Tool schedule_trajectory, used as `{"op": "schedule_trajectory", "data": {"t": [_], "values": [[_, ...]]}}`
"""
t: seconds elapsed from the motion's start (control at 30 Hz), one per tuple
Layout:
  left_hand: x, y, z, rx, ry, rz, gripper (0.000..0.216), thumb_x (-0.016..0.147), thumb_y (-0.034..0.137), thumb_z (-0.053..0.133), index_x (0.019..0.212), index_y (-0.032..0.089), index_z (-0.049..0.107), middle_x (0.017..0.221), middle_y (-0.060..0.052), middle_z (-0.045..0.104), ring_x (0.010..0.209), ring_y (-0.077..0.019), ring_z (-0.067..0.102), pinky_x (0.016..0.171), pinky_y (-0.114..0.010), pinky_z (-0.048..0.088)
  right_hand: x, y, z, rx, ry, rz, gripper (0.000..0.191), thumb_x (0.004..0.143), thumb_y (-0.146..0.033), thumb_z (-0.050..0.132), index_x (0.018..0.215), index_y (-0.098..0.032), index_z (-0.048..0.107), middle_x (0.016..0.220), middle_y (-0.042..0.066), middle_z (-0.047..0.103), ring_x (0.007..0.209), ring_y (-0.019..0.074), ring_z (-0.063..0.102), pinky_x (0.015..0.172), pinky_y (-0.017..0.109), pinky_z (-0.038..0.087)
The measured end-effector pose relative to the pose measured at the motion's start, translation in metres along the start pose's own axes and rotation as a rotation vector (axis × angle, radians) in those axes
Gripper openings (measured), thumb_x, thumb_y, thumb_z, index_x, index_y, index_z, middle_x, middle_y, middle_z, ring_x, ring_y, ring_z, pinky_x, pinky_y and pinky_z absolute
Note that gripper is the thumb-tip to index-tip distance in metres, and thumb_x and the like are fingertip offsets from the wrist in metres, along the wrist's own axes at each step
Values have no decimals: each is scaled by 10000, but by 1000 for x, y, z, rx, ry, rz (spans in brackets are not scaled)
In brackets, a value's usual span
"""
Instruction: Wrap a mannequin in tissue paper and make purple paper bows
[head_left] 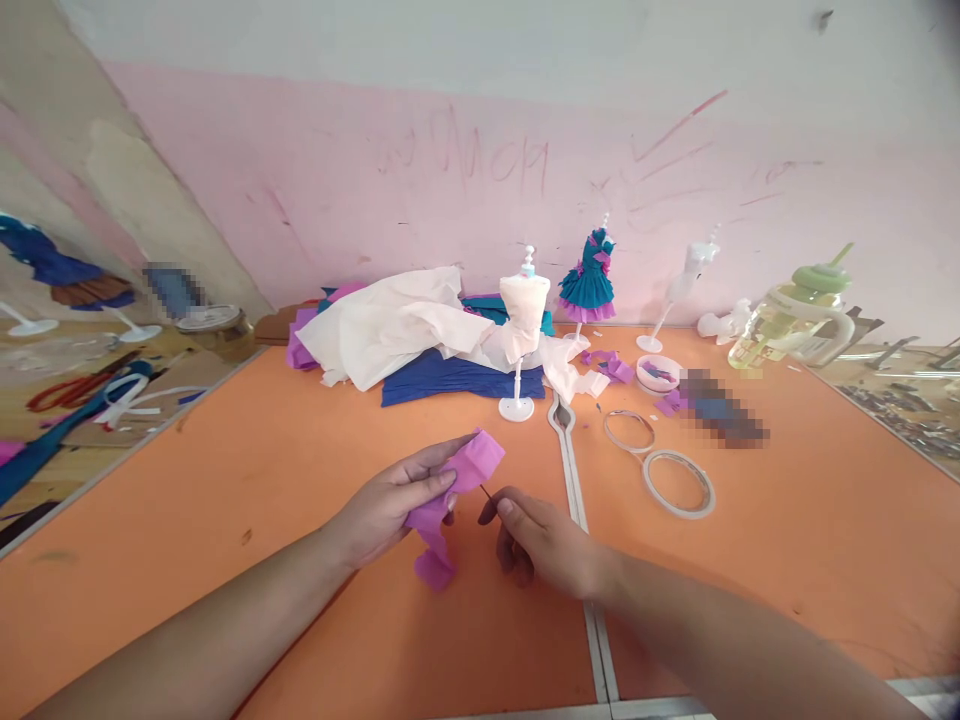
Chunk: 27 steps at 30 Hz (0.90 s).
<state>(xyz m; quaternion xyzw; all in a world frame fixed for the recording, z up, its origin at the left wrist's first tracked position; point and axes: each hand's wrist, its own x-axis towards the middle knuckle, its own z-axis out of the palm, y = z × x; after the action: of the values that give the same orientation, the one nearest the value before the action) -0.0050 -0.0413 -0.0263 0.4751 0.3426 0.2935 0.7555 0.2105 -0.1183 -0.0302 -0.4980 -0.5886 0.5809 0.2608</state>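
Left hand (390, 510) closed around a purple paper strip (457, 480) low over the orange tabletop (262, 470), right hand (544, 545) just at its 3 o'clock, fingertips pinching a thin dark needle (486, 492) beside the paper, white dress form (523, 320) at 12 o'clock, tape rings (679, 483) at 2 o'clock.

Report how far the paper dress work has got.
Done: the teal dress at the back. In hand: left hand grips purple crepe paper, right hand pinches a thin dark pin beside it. Left, apparently: the near mannequin, only in white, and the tilted bare mannequin.
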Motion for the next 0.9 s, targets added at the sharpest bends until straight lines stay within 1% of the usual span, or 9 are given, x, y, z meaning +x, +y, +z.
{"op": "schedule_trajectory", "data": {"t": [0.17,0.37,0.5,0.6,0.73,0.9], "values": [[-2,-1,3,66,7,3,528,852,315,631,1360,282,493,781,-7,549,681,-103,512,658,-233,434,0,-1,0,-4,18,3,459,956,-577,235,1030,-231,528,686,-17,574,550,101,525,545,228,416],[-3,3,4,-42,56,49,546,847,311,632,1369,315,474,784,8,505,655,-88,472,621,-218,431,1,-2,-3,-30,31,9,476,956,-578,228,1022,-227,543,679,-21,564,526,93,514,524,221,402],[-2,3,4,-30,51,40,520,838,303,642,1341,308,511,809,4,512,663,-87,456,622,-217,435,2,-1,-2,-36,35,-17,482,962,-570,223,1039,-223,547,691,-18,570,532,85,509,533,213,401],[-3,2,5,-34,47,28,505,835,302,645,1326,310,528,837,-2,534,672,-89,457,637,-221,439,2,0,-2,-27,20,-6,478,958,-575,235,1035,-220,546,683,-17,567,537,88,515,531,213,406],[-3,2,7,-11,34,30,517,837,305,639,1339,306,515,801,0,530,670,-95,455,632,-218,432,1,-2,-1,2,16,-3,483,952,-586,237,1032,-217,538,673,-19,543,538,96,517,524,218,419],[-4,2,10,52,10,17,540,839,331,632,1360,291,494,773,-6,537,674,-109,469,640,-232,425,0,-6,-1,-52,48,-34,474,959,-571,235,1039,-215,537,686,-16,543,556,93,508,558,223,414]]}}
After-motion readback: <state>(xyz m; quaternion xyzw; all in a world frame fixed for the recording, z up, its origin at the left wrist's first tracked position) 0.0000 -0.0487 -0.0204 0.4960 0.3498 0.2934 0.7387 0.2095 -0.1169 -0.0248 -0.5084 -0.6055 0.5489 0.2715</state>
